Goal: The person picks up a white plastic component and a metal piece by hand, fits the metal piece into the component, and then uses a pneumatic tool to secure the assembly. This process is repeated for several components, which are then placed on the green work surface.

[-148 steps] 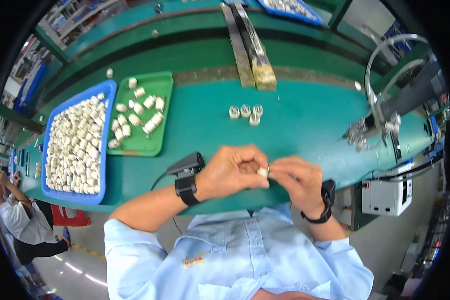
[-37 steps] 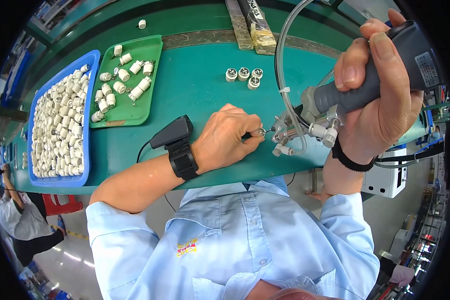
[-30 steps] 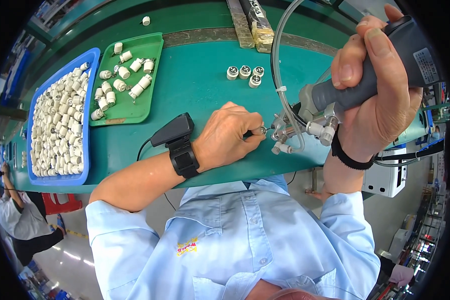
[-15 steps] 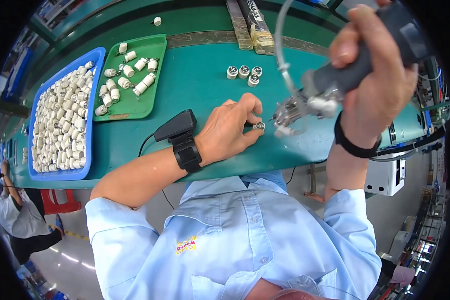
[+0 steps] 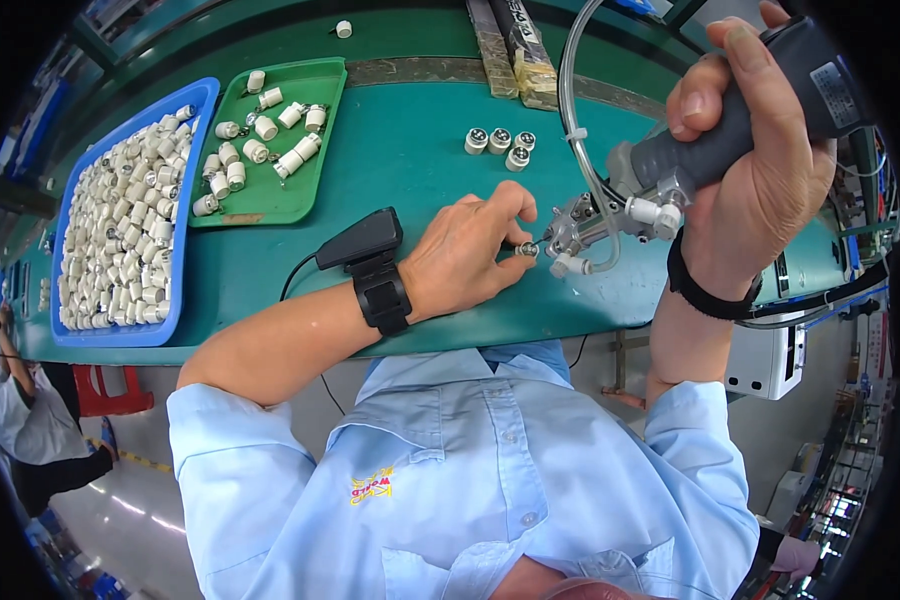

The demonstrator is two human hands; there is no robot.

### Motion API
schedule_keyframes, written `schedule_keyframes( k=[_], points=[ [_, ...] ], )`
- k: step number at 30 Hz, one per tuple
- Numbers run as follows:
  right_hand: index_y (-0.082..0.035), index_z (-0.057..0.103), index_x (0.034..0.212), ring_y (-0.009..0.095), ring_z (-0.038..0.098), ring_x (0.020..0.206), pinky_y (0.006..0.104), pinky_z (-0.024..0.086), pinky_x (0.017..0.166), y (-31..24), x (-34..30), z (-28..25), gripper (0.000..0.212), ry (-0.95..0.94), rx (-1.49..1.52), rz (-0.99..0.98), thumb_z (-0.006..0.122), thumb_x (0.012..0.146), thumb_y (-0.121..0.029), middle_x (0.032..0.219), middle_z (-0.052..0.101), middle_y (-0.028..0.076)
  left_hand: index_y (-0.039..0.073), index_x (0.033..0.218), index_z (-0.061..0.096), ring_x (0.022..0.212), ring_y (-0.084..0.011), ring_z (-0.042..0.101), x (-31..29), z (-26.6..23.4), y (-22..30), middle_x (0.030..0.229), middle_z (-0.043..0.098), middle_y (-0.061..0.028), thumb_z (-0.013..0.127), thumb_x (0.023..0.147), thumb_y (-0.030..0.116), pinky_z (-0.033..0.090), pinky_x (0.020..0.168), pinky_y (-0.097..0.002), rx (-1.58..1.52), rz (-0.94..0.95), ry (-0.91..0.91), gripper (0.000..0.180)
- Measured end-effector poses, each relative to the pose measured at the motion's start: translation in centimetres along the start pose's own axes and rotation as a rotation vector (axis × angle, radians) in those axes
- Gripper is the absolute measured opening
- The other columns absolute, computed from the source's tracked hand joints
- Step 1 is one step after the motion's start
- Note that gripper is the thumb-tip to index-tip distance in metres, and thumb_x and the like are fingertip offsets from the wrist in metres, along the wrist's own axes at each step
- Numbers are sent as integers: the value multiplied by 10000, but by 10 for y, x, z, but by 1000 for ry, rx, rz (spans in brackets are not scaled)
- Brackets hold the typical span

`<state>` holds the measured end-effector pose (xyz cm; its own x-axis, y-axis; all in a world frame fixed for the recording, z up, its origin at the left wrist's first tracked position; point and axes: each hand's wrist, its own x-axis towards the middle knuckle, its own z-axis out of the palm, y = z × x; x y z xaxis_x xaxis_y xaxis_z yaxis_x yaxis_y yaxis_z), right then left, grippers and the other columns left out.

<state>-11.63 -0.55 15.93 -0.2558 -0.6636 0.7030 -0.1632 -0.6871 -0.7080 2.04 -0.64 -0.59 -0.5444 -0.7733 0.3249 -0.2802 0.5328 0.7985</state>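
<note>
Between thumb and fingertips, my left hand (image 5: 470,248) pinches a small white lamp holder (image 5: 527,250), its metal end turned to the right. My right hand (image 5: 750,130) is wrapped round the dark grey body of a powered screwdriver (image 5: 700,150) with metal fittings and a clear hose at its front. The tool's thin tip meets or nearly meets the metal end of the lamp holder; exact contact cannot be made out. Beyond my hands, several white lamp holders (image 5: 499,142) stand upright in a small group on the green table mat (image 5: 410,140).
A blue tray (image 5: 178,290) heaped with white lamp holders lies at the left. Beside it is a green tray (image 5: 315,170) with several more. Two long bars (image 5: 515,60) lie at the back. One lamp holder (image 5: 344,29) sits beyond the mat. Another person (image 5: 40,410) is at far left.
The screwdriver, blurred before, has come left and steadied with its tip at the lamp holder in my left hand. My left hand keeps its pinch.
</note>
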Motion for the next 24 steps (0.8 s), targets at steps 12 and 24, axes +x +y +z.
schedule_keyframes(
  k=[12, 24],
  points=[
    [51, 411, 1283, 139, 550, 451, 254, 460, 402, 1, -8, 7, 496, -42, 41, 51, 633, 852, -57, 725, 581, 73, 84, 1041, 448, 717, -258, 628, -1, 5, -4, 813, 665, -88, 735, 735, 59, 447, 748, -372, 11, 55, 32, 421],
    [47, 386, 1307, 152, 547, 454, 271, 455, 410, -9, -16, 10, 552, -116, 125, 169, 635, 817, -5, 770, 580, 84, 78, 1034, 445, 697, -285, 611, -1, 3, -3, 840, 681, -92, 734, 726, 57, 455, 722, -385, 73, 27, 24, 423]
  ],
)
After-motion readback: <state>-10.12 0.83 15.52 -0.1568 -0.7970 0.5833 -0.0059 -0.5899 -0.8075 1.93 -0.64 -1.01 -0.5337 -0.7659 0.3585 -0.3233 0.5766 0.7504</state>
